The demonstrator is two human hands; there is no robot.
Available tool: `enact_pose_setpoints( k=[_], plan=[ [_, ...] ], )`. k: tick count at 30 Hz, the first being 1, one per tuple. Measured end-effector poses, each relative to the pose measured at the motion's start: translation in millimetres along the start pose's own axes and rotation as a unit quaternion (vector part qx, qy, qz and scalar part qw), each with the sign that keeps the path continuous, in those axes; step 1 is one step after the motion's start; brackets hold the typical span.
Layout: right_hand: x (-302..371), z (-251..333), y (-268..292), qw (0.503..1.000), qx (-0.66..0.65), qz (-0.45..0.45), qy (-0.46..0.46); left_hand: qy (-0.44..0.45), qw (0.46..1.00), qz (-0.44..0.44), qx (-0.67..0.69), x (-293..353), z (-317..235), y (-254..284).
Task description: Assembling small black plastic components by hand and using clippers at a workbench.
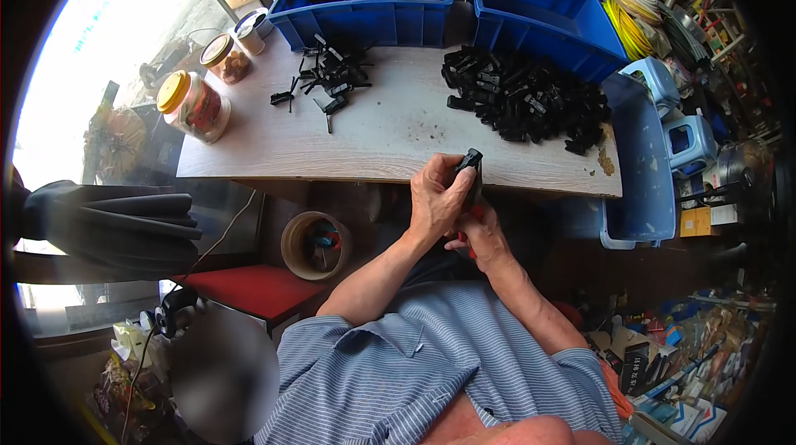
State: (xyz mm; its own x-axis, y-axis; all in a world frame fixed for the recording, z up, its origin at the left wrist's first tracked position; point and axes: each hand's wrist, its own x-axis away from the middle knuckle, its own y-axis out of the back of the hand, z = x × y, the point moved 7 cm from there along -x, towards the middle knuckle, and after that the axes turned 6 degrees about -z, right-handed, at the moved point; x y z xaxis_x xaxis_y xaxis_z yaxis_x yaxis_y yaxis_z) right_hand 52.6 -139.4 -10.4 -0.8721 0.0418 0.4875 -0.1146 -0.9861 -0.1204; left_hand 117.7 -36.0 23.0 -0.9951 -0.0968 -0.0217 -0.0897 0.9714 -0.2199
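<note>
My left hand (436, 196) is closed around a small black plastic part (471, 158), whose end sticks up between thumb and fingers at the table's front edge. Just below and to the right, my right hand (486, 239) grips a hand tool with red handles (461, 237). Its working end is hidden behind my hands, so I cannot tell whether it touches the part. On the white table (381, 126) a large heap of similar black parts (531, 101) lies at the right. A smaller pile with thin stems (330, 72) lies at the left.
Two blue crates stand at the back: one full of black parts (365, 4), the other (539, 18) beside it. Jars (195, 107) line the table's left side. A round bin (290, 248) holding tools sits below. A pale blue tub (640, 171) is at the right.
</note>
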Motion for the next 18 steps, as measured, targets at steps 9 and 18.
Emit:
enact_pose_setpoints(
  k=[9,18],
  plan=[
    [-3,-4,1,1.000,0.007,-0.023,0.011,-0.023,1.000,-0.008,-0.020,1,-6,2],
    [-8,-19,5,1.000,-0.023,0.003,-0.021,-0.029,0.999,0.008,-0.036,1,-7,-5]
  ],
)
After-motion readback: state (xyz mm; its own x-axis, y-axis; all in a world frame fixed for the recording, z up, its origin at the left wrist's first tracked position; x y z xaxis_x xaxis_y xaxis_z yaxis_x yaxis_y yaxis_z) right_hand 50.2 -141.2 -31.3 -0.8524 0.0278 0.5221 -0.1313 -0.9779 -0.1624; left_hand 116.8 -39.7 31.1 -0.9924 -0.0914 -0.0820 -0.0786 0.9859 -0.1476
